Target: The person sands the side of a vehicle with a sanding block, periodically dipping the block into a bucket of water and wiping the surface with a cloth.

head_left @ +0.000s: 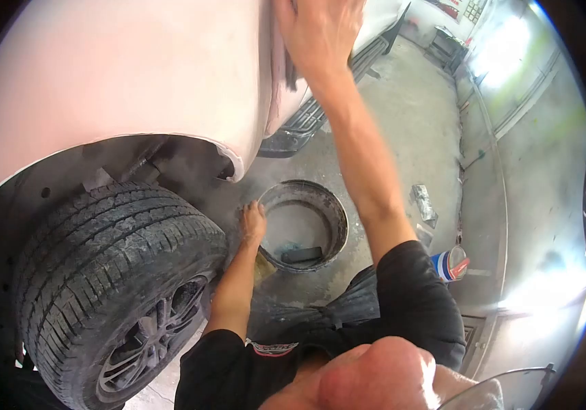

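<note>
My left hand (pixel 253 221) is at the left rim of a round black bucket (pixel 343 236), its fingers bent over the edge. Greyish water (pixel 300 224) shows inside the bucket, with a dark block (pixel 303 255) at its near side. My right arm reaches up to a vehicle's pinkish-white body panel (pixel 163 68). There my right hand (pixel 327 31) lies against the bodywork beside a panel edge, fingers extended. The top of the frame cuts off its fingertips, and whatever is under the palm is hidden.
A large tyre (pixel 122 239) on a spoked wheel stands close on the left under the wheel arch. A black step bar (pixel 300 126) runs along the vehicle's lower side. At right are a blue-and-white can (pixel 448 264), a pale crumpled item (pixel 424 203) and the wall (pixel 539 171).
</note>
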Motion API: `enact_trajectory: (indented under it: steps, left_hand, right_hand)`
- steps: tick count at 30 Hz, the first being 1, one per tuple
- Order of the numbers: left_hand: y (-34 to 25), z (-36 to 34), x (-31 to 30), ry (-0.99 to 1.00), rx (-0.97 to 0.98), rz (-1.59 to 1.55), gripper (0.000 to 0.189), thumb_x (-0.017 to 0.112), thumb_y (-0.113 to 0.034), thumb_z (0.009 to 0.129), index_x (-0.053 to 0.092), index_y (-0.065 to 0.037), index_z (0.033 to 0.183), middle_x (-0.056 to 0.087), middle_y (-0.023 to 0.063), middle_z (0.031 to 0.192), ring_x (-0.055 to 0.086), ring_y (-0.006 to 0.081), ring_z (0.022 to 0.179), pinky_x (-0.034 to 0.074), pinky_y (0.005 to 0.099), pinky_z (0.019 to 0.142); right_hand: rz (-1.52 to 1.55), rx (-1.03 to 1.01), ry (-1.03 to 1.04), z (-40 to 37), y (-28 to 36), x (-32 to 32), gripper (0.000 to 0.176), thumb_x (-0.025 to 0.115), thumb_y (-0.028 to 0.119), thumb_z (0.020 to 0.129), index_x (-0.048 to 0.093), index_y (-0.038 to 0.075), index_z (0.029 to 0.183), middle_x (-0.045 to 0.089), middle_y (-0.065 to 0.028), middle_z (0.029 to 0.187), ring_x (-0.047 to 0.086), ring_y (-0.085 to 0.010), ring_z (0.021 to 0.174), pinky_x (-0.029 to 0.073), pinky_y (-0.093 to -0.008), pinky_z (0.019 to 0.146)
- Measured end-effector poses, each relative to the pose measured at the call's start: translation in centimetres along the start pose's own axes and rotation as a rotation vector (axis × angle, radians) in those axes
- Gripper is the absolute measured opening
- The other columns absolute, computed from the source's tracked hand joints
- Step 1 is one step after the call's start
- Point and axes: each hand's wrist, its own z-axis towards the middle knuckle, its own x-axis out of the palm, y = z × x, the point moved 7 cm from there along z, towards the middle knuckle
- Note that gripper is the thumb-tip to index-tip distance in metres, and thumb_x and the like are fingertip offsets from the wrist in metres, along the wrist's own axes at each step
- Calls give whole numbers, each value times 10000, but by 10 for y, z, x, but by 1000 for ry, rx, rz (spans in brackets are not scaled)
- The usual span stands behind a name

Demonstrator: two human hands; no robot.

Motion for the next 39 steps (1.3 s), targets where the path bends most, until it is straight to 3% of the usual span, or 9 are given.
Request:
enact_trajectory:
  steps: [3, 6, 12, 16, 19, 25, 29, 33, 39]
  left_hand:
    - [6, 5, 6, -30, 16, -9, 347, 529, -295, 1040, 604, -44, 1266, 615, 246, 1210, 610, 439, 1123, 510, 528, 941]
    - [12, 7, 13, -47, 8, -103, 358, 538, -304, 1032, 604, -40, 1266, 620, 255, 1202, 602, 451, 1134, 502, 537, 945]
    - [8, 8, 10, -29, 31, -92, 366, 581, -265, 1012, 606, -9, 1273, 624, 275, 1208, 604, 459, 1139, 494, 526, 966]
    - [3, 5, 6, -1, 17, -107, 394, 637, -231, 983, 596, 4, 1296, 630, 270, 1207, 609, 455, 1135, 492, 516, 979]
    - [-1, 5, 5, -30, 45, -89, 407, 646, -235, 978, 590, 8, 1299, 634, 265, 1211, 608, 454, 1141, 494, 515, 979]
    - [-1, -1, 1, 1, 23, -153, 403, 649, -237, 972, 591, 11, 1284, 645, 267, 1189, 607, 457, 1146, 496, 532, 968]
    - [11, 8, 16, -12, 27, -181, 387, 648, -239, 970, 597, 15, 1258, 651, 266, 1169, 606, 456, 1148, 495, 534, 967]
    - [4, 11, 11, -13, 47, -213, 418, 652, -252, 967, 576, 13, 1281, 645, 274, 1201, 613, 459, 1145, 492, 530, 971]
    - [0, -5, -5, 76, -43, -150, 451, 640, -275, 986, 535, -6, 1332, 604, 283, 1241, 602, 462, 1146, 500, 530, 956]
  right_hand:
    - [19, 47, 75, -109, -10, 17, 559, 796, 221, 826, 662, 265, 1367, 420, -376, 1321, 514, -507, 1108, 458, -538, 940]
    - [91, 8, -1, -132, -13, 12, 578, 772, 220, 841, 603, 319, 1384, 427, -320, 1282, 530, -468, 933, 476, -535, 784]
    - [87, 161, 90, 62, 1, -4, 523, 624, 204, 979, 522, 177, 1491, 374, -382, 1419, 498, -488, 1164, 437, -572, 982]
    - [65, 120, -16, 63, -1, -1, 476, 594, 223, 1002, 539, 156, 1470, 376, -388, 1424, 503, -496, 1165, 445, -572, 980]
    - [78, 56, -69, 49, -7, 14, 596, 763, 201, 858, 590, 319, 1416, 411, -357, 1278, 522, -485, 939, 474, -537, 821]
    - [56, 76, -27, -40, -4, 18, 554, 740, 213, 880, 611, 276, 1415, 444, -420, 1251, 507, -534, 1061, 456, -577, 899]
    - [-19, 184, -9, 78, 5, 6, 448, 574, 234, 1006, 560, 145, 1445, 432, -368, 1375, 517, -494, 1147, 452, -571, 969]
    - [92, 80, -101, 47, -13, 28, 540, 724, 220, 902, 596, 325, 1416, 417, -365, 1272, 509, -496, 980, 469, -555, 819]
    - [26, 66, -140, -1, -1, 16, 461, 703, 197, 906, 623, 295, 1349, 467, -346, 1269, 541, -482, 975, 486, -554, 767]
